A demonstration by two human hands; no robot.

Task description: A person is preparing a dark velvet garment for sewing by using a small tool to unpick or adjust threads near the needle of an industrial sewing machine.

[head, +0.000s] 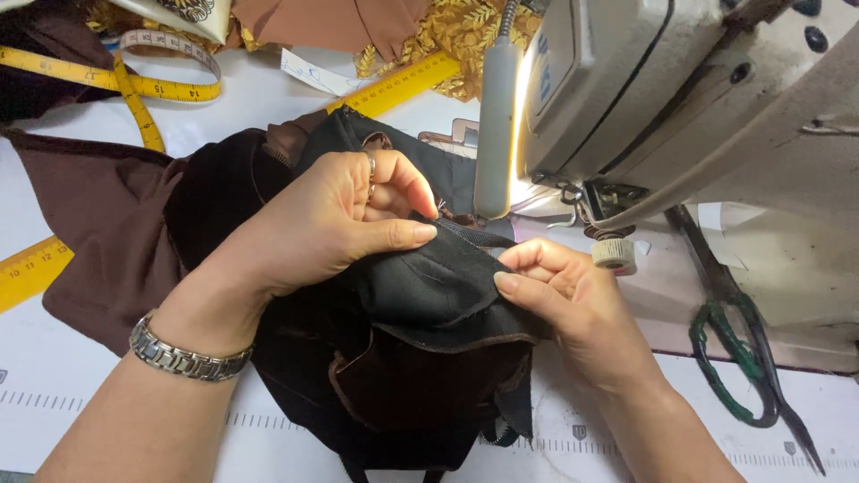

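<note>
A piece of dark fabric (420,286), black on its upper layer and brown velvet-like beneath, is held bunched at the middle of the white table (54,376), just in front of the sewing machine; its folded black edge is pinched between both hands. The left hand (331,219) is closed over the cloth from above, thumb pressed flat along the fold and fingers curled; a ring is worn on one finger and a metal watch (183,356) on the wrist. The right hand (559,291) is closed on the same edge from the right, thumb on top and fingers tucked under the fabric.

A plain brown cloth (98,224) is spread to the left, partly under the dark piece; the cream sewing machine (680,98) rises at the upper right, its lit lamp tube (495,125) standing just behind the hands and hiding the needle area; scissors with green-wrapped handles (743,358) lie on the machine bed to the right, well apart from the hands. A yellow tape measure (134,89) is looped at the upper left; a yellow ruler (398,85) lies behind the fabric; gold patterned fabric (465,31) is heaped at the far edge. Printed scale marks are seen along the table's near edge.
</note>
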